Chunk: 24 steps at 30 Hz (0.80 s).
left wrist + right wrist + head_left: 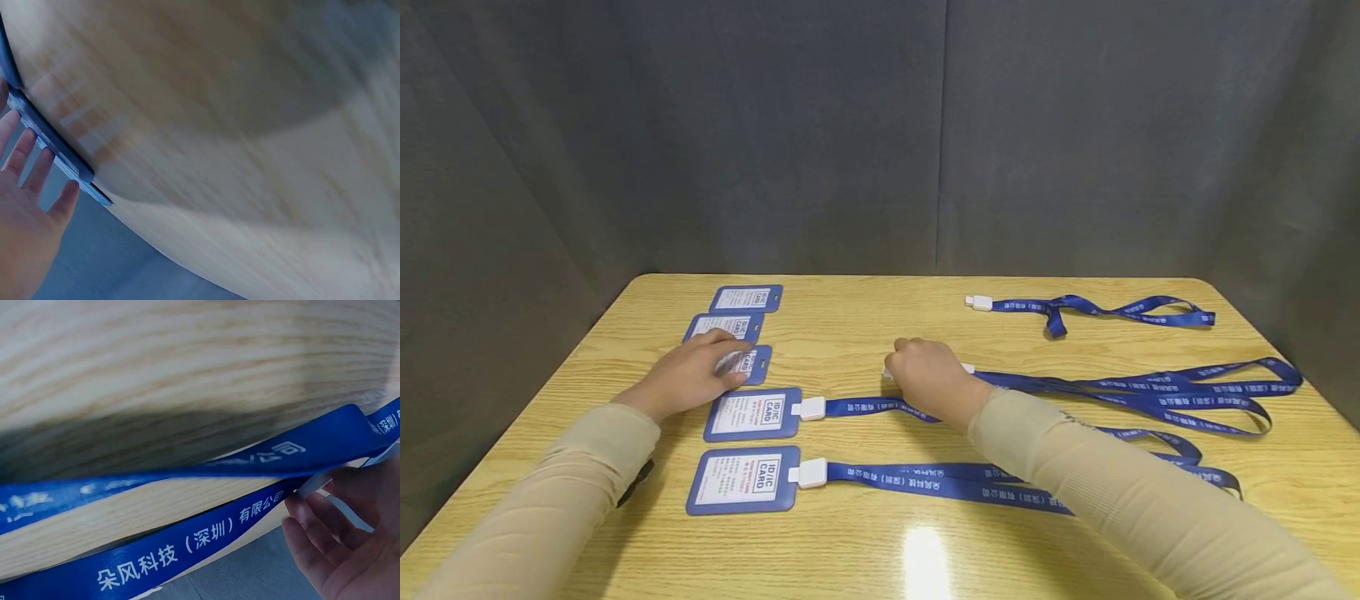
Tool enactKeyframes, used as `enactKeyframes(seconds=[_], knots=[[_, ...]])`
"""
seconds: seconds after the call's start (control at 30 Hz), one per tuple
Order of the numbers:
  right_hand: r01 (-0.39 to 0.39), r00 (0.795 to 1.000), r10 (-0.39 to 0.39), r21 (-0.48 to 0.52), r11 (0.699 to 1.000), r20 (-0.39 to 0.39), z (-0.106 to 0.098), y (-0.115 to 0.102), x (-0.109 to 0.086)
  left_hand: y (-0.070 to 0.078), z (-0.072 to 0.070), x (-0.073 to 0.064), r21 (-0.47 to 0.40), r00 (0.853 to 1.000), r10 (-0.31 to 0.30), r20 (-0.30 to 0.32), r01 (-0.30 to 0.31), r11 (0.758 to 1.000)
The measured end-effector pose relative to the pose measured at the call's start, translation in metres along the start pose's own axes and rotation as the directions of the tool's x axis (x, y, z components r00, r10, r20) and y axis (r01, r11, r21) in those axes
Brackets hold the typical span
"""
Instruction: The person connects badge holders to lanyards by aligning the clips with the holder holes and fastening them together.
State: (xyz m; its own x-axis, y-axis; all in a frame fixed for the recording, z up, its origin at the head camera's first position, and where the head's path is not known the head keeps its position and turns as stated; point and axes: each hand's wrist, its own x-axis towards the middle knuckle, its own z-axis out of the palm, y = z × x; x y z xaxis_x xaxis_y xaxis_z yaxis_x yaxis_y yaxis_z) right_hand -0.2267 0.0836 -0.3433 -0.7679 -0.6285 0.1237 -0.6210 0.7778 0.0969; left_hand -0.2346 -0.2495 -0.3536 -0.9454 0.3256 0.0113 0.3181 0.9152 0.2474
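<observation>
In the head view my left hand [688, 375] is at the third blue ID card holder [756, 364] from the back, its fingers along the far edge and the thumb at the near edge. In the left wrist view the fingertips [47, 153] meet a blue holder's edge. My right hand [932, 379] pinches the white clip [887, 373] of a blue lanyard, mostly covered by the fingers. White print runs along the lanyard strap [169, 553] in the right wrist view. Another white clip [968, 367] shows just behind the right hand.
Two card holders [747, 298] [722, 325] lie farther back. Nearer, two card holders [752, 414] [741, 481] join lanyards by white clips. A loose lanyard [1090, 308] lies at the back right; more straps [1210, 387] spread at right. A dark curtain [880, 150] hangs behind the table.
</observation>
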Motion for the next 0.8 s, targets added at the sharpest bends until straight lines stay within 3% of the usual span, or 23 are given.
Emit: enactKeyframes(seconds=[0.37, 0.63, 0.8], knots=[[-0.003, 1.0, 0.003, -0.004, 1.0, 0.008, 0.0, 0.0, 0.0, 0.023, 0.007, 0.012, -0.012, 0.999, 0.036, 0.0, -0.036, 0.999], [0.004, 1.0, -0.004, -0.003, 1.0, 0.021, -0.001, 0.001, 0.0, 0.037, 0.011, 0.021, -0.044, 0.999, -0.032, 0.025, 0.033, 0.998], [0.012, 1.0, -0.012, 0.023, 1.0, 0.026, -0.001, 0.002, 0.001, 0.042, 0.014, 0.024, -0.046, 1.0, -0.013, 0.002, 0.013, 0.999]])
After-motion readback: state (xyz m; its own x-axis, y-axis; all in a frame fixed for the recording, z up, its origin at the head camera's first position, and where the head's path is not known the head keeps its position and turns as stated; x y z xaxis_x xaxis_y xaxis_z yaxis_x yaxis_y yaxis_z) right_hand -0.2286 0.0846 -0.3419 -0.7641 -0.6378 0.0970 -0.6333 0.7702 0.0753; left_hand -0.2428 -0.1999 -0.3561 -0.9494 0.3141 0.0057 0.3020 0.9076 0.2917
